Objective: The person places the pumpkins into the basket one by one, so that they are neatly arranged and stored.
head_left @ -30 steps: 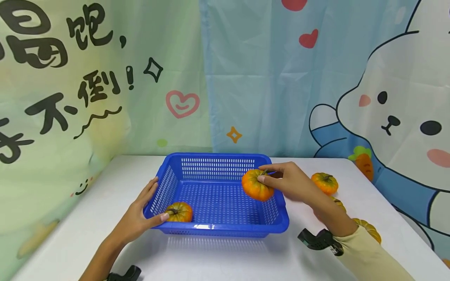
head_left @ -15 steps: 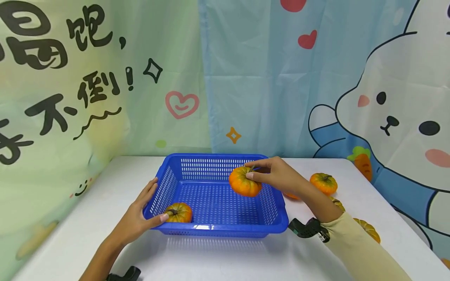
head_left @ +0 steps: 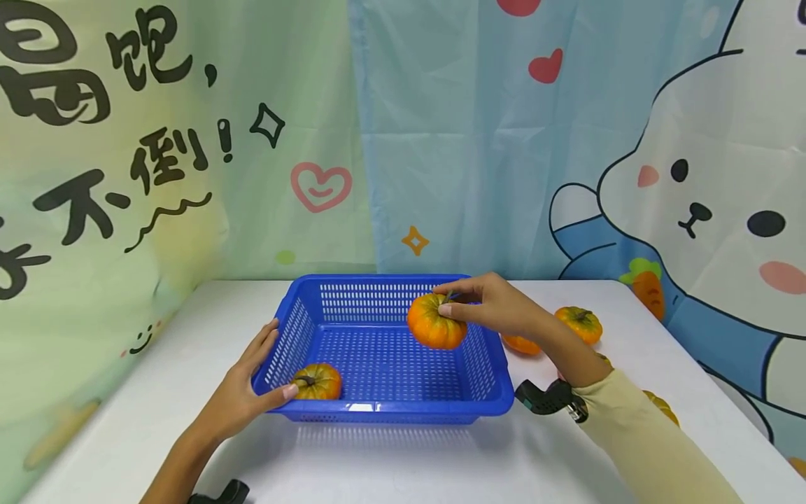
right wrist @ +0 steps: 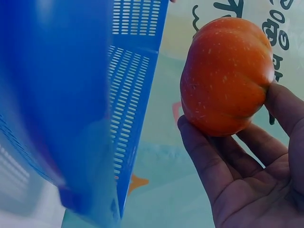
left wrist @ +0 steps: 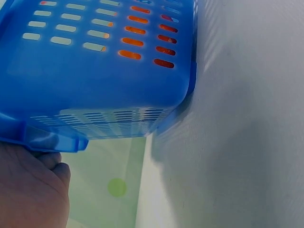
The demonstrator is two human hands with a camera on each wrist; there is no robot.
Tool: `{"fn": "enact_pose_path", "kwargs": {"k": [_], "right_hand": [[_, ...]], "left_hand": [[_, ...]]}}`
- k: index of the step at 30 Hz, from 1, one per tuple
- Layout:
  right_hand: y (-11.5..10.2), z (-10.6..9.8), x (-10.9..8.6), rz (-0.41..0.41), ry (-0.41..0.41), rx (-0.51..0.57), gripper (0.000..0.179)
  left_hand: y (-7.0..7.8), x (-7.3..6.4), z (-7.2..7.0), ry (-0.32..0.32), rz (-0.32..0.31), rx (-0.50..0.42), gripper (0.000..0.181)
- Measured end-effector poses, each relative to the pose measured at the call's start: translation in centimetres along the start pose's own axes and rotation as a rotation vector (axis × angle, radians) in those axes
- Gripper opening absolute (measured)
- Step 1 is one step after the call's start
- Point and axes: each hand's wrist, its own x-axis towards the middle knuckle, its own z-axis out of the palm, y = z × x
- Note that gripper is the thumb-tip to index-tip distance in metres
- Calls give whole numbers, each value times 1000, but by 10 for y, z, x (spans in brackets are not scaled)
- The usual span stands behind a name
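My right hand [head_left: 497, 302] pinches a small orange pumpkin [head_left: 434, 323] near its stem, over the right half of a blue plastic basket [head_left: 434, 411]. From the right wrist view, thumb and fingers grip the pumpkin [right wrist: 228, 76] beside the basket's wall [right wrist: 85, 95]. My left hand [head_left: 242, 392] holds the basket's left rim, thumb on the inner side and fingers along the outside. The left wrist view has those fingers [left wrist: 59, 171] bent under the rim. A second pumpkin [head_left: 324, 382] lies in the front left corner of the basket, next to my left thumb.
Right of the basket on the white table [head_left: 390, 469] lie more pumpkins: an orange one [head_left: 521, 345] by the basket, another [head_left: 579, 324] farther back and a yellowish one [head_left: 662, 407], partly behind my sleeve. A printed curtain [head_left: 434, 140] hangs behind the table.
My right hand has moved left with the pumpkin, farther over the basket, and slightly up. An orange pumpkin behind that arm has come into sight. My left hand keeps its hold on the rim.
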Motion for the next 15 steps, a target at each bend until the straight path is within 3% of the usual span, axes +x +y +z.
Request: {"fn": "enact_pose_path", "kwargs": {"k": [15], "right_hand": [[-14,6,15,-26,-1,5,45]], "left_hand": [[1,-2,0,-5,1,-3,94]]}}
